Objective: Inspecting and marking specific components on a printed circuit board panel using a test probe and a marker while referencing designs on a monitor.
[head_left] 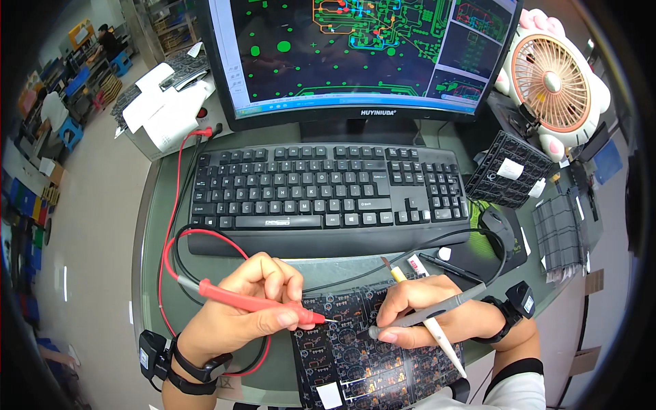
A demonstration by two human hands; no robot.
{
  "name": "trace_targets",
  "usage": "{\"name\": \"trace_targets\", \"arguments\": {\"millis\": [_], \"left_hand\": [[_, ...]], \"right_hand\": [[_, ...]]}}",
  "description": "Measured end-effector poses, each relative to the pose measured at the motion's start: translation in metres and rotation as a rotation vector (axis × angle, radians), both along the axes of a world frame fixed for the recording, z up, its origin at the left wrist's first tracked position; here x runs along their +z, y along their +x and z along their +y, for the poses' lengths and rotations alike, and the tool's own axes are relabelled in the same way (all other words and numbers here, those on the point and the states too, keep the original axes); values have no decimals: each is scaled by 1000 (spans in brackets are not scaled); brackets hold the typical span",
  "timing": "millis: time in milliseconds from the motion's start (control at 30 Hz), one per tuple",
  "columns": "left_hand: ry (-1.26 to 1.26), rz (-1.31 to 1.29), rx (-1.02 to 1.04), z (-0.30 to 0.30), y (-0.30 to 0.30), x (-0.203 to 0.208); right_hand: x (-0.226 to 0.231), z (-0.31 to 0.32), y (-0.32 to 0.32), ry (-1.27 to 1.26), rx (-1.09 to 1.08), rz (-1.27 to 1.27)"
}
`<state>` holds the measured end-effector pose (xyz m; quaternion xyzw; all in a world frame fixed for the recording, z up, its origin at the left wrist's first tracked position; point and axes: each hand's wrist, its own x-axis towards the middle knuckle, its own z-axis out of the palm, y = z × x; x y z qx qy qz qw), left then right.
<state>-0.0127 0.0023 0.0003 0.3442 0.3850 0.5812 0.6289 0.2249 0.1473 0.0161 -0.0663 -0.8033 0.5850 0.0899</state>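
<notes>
My left hand (229,335) is closed around a red test probe (239,298), its metal tip over the upper part of a dark circuit board panel (320,362). Pinched in my right hand (417,295) is a dark grey test probe (451,303), pointing down-left at the same board; its tip is hard to make out. A slim white tool (444,347) with a yellow collar and a brown tip also lies through the right hand's grip. Whether either probe tip touches the board, I cannot tell. The board has a white label and rows of repeated circuits.
Beyond my hands lies a black keyboard (328,188), below a monitor (342,55) showing a green board layout. At right are a mouse (495,225), a board stack (509,171) and a fan (552,82). Red (161,273) and black probe leads loop across the table. Papers (160,109) lie at left.
</notes>
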Motion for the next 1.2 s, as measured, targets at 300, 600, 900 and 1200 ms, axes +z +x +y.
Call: {"name": "trace_targets", "arguments": {"millis": [300,600,900,1200], "left_hand": [[26,89,-24,-3,17,-4],[46,213,-14,-5,22,0],[65,232,-41,-4,23,1],[83,255,-89,-4,21,-1]], "right_hand": [[-3,1,-1,13,8,36],[4,3,-3,73,3,-32],[5,1,-1,76,-17,-45],[4,1,-2,85,4,-25]]}}
